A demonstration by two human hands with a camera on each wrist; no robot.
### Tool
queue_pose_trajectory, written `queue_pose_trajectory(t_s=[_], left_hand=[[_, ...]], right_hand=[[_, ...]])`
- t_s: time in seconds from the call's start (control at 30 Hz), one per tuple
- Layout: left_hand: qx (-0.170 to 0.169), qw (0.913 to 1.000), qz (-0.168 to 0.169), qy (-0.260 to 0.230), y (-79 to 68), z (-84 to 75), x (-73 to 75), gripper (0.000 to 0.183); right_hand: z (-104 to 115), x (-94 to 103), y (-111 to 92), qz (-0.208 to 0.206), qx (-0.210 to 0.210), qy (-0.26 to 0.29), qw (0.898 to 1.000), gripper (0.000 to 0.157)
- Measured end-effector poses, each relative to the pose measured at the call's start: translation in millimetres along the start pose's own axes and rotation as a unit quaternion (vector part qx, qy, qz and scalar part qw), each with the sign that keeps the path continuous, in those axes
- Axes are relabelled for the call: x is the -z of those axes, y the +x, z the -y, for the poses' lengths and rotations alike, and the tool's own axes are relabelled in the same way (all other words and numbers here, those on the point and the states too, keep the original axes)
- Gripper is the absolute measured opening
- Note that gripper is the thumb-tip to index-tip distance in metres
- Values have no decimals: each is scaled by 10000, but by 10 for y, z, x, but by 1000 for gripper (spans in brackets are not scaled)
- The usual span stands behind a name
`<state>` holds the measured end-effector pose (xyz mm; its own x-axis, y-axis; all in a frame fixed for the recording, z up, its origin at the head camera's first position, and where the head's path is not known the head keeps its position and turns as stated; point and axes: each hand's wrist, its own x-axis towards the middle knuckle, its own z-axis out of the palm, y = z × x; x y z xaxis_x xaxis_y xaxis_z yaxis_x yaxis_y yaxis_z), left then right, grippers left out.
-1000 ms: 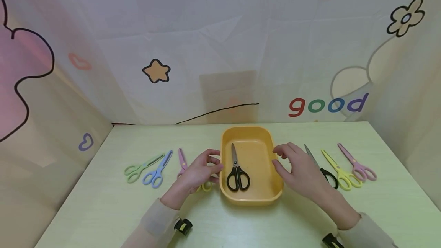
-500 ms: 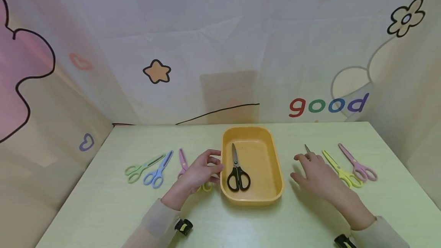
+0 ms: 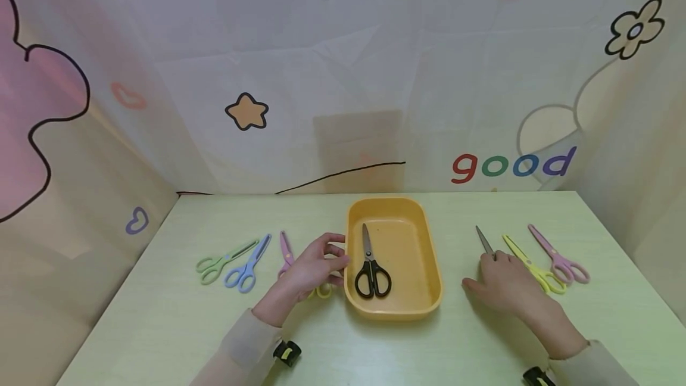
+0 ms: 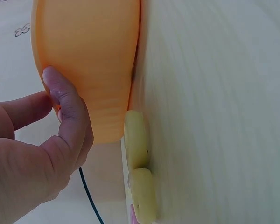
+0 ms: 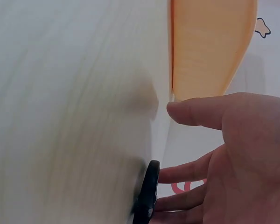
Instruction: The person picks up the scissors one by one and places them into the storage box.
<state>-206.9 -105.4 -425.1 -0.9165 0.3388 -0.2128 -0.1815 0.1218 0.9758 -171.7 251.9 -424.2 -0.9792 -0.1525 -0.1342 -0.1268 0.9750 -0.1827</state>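
Observation:
A yellow-orange plastic tray (image 3: 399,316) stands mid-table, with black-handled scissors (image 3: 372,279) lying inside, blades pointing away. My left hand (image 3: 311,264) holds its left side; in the left wrist view the thumb meets the rim and fingers bend against the outer wall. At the right, my right hand (image 3: 506,282) is over a second pair of scissors (image 3: 485,240), whose handles it hides in the head view. Seen from the right wrist, the fingers reach behind a black handle (image 5: 148,193), while the thumb stands apart.
Left of the tray lie green scissors (image 3: 214,267), blue scissors (image 3: 248,270), purple scissors (image 3: 286,249) and yellow scissors (image 3: 321,290) partly behind the hand. Further right are more yellow scissors (image 3: 536,270) and purple scissors (image 3: 560,261). A printed curtain (image 3: 278,64) hangs behind the table.
My right hand has left the tray's right side and moved right, then down over the black-handled scissors lying there. The left hand has stayed at the tray.

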Motion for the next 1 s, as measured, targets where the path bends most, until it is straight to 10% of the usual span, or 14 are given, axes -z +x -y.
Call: queue_pose_trajectory(t_s=[0.57, 1.0], left_hand=[[21, 10000, 21, -2, 10, 8, 7, 48], [-13, 9999, 80, -91, 17, 16, 10, 48]], right_hand=[[78, -8, 75, 350, -26, 316, 9989, 48], [115, -37, 80, -115, 185, 734, 9971, 58]])
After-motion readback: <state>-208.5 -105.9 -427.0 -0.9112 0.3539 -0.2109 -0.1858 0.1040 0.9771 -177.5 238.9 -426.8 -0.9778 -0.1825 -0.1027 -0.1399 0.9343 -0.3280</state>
